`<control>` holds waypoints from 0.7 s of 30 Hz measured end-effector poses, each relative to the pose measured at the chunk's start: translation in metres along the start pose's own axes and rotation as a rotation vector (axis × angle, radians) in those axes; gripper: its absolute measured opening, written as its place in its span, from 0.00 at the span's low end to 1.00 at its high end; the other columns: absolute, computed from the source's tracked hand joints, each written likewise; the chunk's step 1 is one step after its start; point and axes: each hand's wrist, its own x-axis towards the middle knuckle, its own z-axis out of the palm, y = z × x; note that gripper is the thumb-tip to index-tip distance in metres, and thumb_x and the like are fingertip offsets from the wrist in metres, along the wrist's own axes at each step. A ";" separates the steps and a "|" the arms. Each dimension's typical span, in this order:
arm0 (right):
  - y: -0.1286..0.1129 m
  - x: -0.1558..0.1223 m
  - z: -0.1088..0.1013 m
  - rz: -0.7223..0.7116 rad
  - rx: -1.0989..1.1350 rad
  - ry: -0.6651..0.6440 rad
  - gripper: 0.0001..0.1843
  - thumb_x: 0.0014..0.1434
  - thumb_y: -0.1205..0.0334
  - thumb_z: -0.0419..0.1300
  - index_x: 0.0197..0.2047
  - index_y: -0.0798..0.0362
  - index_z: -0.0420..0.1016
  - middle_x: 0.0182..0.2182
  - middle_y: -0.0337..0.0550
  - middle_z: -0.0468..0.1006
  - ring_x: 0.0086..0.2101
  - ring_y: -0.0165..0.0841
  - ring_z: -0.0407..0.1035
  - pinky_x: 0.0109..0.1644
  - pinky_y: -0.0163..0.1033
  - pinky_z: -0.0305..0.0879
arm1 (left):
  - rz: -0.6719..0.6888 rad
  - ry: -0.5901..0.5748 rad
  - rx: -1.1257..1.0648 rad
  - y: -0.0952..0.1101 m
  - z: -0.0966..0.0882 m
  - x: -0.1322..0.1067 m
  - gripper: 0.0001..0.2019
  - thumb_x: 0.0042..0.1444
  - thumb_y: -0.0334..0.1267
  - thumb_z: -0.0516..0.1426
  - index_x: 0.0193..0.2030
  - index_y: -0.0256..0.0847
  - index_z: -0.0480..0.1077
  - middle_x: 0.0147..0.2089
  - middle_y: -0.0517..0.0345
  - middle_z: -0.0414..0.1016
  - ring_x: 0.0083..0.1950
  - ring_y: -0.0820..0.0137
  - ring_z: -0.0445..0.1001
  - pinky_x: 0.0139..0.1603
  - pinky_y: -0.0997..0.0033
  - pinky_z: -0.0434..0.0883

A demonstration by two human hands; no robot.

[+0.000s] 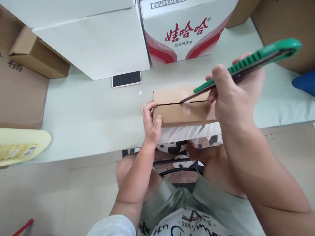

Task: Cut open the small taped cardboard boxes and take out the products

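Note:
A small brown cardboard box [169,114] lies near the front edge of the pale green table. My left hand [151,123] grips its left end, thumb on top and fingers around the side. In my right hand [236,88] is a green utility knife [268,54], its handle pointing up to the right. The blade's tip meets the dark seam between the top flaps, beside a strip of clear tape [186,108]. The box's right end is partly hidden behind my right hand.
A phone [126,79] and a tiny white scrap [140,93] lie behind the box on the left. At the back stand a large white box [98,42] and a red-and-white carton [182,32]. A yellow bottle [24,147] lies at the left edge, and a blue object [305,83] is at the right.

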 end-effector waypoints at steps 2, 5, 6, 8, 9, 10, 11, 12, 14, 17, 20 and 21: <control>0.004 0.006 0.005 -0.038 -0.062 -0.003 0.24 0.57 0.50 0.75 0.38 0.45 0.61 0.28 0.31 0.72 0.26 0.27 0.74 0.18 0.31 0.60 | 0.002 0.000 -0.005 0.000 -0.001 0.000 0.24 0.67 0.62 0.55 0.62 0.52 0.67 0.59 0.51 0.69 0.63 0.58 0.71 0.63 0.56 0.71; 0.007 0.004 0.003 -0.057 -0.093 0.011 0.23 0.58 0.49 0.75 0.39 0.45 0.63 0.29 0.31 0.70 0.29 0.27 0.75 0.24 0.32 0.67 | 0.003 -0.007 -0.002 -0.001 -0.001 0.001 0.24 0.68 0.62 0.55 0.62 0.52 0.67 0.59 0.51 0.69 0.62 0.58 0.71 0.61 0.57 0.72; 0.007 0.001 0.001 -0.064 -0.084 0.020 0.23 0.58 0.48 0.74 0.40 0.45 0.63 0.30 0.31 0.70 0.29 0.27 0.75 0.26 0.32 0.69 | 0.008 -0.008 -0.001 -0.002 -0.001 0.001 0.24 0.68 0.62 0.55 0.62 0.52 0.67 0.59 0.51 0.69 0.62 0.58 0.71 0.61 0.57 0.72; 0.007 -0.003 -0.004 -0.073 -0.047 0.026 0.23 0.59 0.48 0.74 0.41 0.44 0.63 0.30 0.31 0.69 0.31 0.28 0.77 0.27 0.32 0.70 | 0.025 -0.007 0.001 -0.003 -0.001 0.001 0.24 0.68 0.62 0.55 0.62 0.53 0.66 0.59 0.52 0.69 0.61 0.59 0.71 0.62 0.57 0.71; 0.007 -0.005 -0.005 -0.078 -0.033 0.028 0.23 0.59 0.48 0.73 0.42 0.44 0.63 0.30 0.31 0.69 0.31 0.29 0.78 0.26 0.33 0.69 | 0.032 -0.005 0.003 -0.003 -0.001 0.001 0.24 0.68 0.62 0.55 0.62 0.53 0.67 0.59 0.52 0.69 0.61 0.59 0.71 0.62 0.56 0.71; 0.007 -0.006 -0.006 -0.078 -0.028 0.027 0.22 0.60 0.48 0.73 0.42 0.44 0.63 0.30 0.31 0.69 0.31 0.30 0.78 0.25 0.32 0.68 | 0.035 -0.004 0.008 -0.004 0.000 0.001 0.24 0.68 0.62 0.54 0.62 0.53 0.67 0.59 0.52 0.69 0.61 0.58 0.72 0.63 0.56 0.71; 0.007 -0.006 -0.007 -0.075 -0.031 0.028 0.22 0.61 0.48 0.72 0.42 0.44 0.62 0.30 0.32 0.70 0.31 0.31 0.79 0.23 0.32 0.66 | 0.036 -0.004 0.014 -0.004 0.000 0.002 0.24 0.68 0.62 0.54 0.62 0.52 0.67 0.59 0.52 0.69 0.61 0.58 0.72 0.63 0.55 0.71; 0.007 -0.006 -0.007 -0.075 -0.037 0.044 0.21 0.61 0.47 0.72 0.41 0.43 0.62 0.30 0.32 0.70 0.31 0.31 0.79 0.21 0.32 0.63 | 0.036 -0.005 0.019 -0.004 0.000 0.002 0.24 0.68 0.62 0.54 0.62 0.52 0.66 0.59 0.52 0.69 0.61 0.58 0.72 0.63 0.55 0.72; 0.006 -0.005 -0.008 -0.087 -0.037 0.098 0.21 0.61 0.48 0.72 0.40 0.44 0.63 0.30 0.33 0.70 0.30 0.32 0.79 0.19 0.31 0.60 | 0.038 -0.005 0.028 -0.003 0.000 0.002 0.24 0.68 0.62 0.53 0.62 0.52 0.66 0.59 0.51 0.69 0.61 0.58 0.72 0.63 0.55 0.72; 0.007 -0.002 -0.011 -0.134 -0.041 0.169 0.21 0.59 0.50 0.73 0.40 0.44 0.63 0.32 0.33 0.70 0.30 0.31 0.79 0.23 0.34 0.68 | 0.044 -0.011 0.036 -0.002 0.000 0.003 0.24 0.68 0.62 0.53 0.63 0.53 0.66 0.59 0.51 0.69 0.61 0.58 0.72 0.63 0.55 0.73; 0.011 0.003 -0.016 -0.143 -0.027 0.180 0.20 0.60 0.52 0.73 0.39 0.44 0.64 0.33 0.32 0.69 0.30 0.31 0.79 0.23 0.33 0.69 | 0.043 -0.022 0.038 -0.002 -0.001 0.003 0.25 0.68 0.63 0.53 0.63 0.52 0.66 0.60 0.50 0.69 0.62 0.58 0.73 0.63 0.56 0.73; 0.013 0.005 -0.018 -0.126 0.004 0.187 0.20 0.60 0.52 0.73 0.39 0.44 0.64 0.32 0.32 0.69 0.30 0.30 0.79 0.21 0.31 0.66 | 0.040 -0.025 0.040 -0.003 -0.002 0.002 0.25 0.67 0.63 0.54 0.63 0.52 0.66 0.60 0.50 0.69 0.61 0.58 0.73 0.63 0.56 0.73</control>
